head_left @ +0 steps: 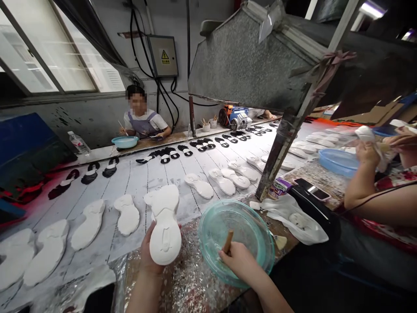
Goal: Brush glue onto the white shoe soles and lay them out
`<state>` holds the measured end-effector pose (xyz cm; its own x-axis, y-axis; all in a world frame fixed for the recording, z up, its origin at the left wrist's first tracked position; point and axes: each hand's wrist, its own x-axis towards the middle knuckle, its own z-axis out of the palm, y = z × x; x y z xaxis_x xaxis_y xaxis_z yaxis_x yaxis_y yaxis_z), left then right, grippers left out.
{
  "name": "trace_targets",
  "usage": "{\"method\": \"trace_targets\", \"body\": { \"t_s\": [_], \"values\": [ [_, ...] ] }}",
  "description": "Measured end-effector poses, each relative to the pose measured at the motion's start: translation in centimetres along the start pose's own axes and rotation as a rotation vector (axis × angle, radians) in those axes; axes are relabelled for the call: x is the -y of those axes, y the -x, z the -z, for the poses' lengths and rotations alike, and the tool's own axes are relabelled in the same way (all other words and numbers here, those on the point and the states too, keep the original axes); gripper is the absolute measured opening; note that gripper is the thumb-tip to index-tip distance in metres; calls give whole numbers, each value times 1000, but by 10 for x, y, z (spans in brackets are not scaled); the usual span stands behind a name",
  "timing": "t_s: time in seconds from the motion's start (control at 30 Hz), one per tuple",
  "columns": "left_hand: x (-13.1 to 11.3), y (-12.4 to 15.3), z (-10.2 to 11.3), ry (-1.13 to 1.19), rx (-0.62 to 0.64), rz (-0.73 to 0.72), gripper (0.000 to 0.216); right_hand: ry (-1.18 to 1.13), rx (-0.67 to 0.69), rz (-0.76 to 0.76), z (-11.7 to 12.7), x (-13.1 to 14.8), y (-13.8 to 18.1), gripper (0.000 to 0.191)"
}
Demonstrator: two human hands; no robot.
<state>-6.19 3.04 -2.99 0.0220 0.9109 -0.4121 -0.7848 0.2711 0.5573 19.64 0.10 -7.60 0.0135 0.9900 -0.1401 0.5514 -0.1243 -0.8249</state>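
White sole, matte and chalky with a moulded tread recess, is held at six o'clock, cupped from below by the left hand with fingers curled around its edge. A wooden handle is gripped closed in the right hand, over a clear teal bowl at five o'clock. Further white soles are laid out at nine o'clock.

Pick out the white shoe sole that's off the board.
It's the white shoe sole in the person's left hand, raised clear of the board, whereas the other white soles lie flat on it.
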Motion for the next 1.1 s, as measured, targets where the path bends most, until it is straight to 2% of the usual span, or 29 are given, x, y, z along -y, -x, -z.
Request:
{"method": "trace_targets", "body": {
  "t_s": [0.2, 0.3, 0.4, 0.5, 0.6, 0.7, 0.77, 0.93, 1.1],
  "values": [
    [8, 5, -7, -13, -56, 68, 39, -163, -56, 30, 14, 9, 14, 29],
    [11, 3, -17, -14, -62, 75, 38, -275, -39, 66, 16, 14, 22, 30],
    [17, 0, -30, -6, -67, 63, 35, -390, -78, 139, 13, 26, 30, 29],
    [23, 2, -40, -18, -61, 74, 36, -460, -135, 246, 8, 42, 40, 23],
    [25, 6, -46, -66, -30, 132, 42, -459, -217, 449, 5, 59, 47, 11],
    [22, 10, -50, -122, -14, 145, 50, -379, -248, 665, 6, 71, 47, 16],
    [17, 13, -54, -166, -38, 139, 51, -329, -233, 721, 9, 76, 42, 18],
    [6, 20, -65, -258, -149, 172, 40, -336, -310, 689, 19, 81, 16, 13],
    [6, 24, -74, -308, -268, 87, 49, -382, -385, 575, 31, 79, 10, 12]
  ]
}}
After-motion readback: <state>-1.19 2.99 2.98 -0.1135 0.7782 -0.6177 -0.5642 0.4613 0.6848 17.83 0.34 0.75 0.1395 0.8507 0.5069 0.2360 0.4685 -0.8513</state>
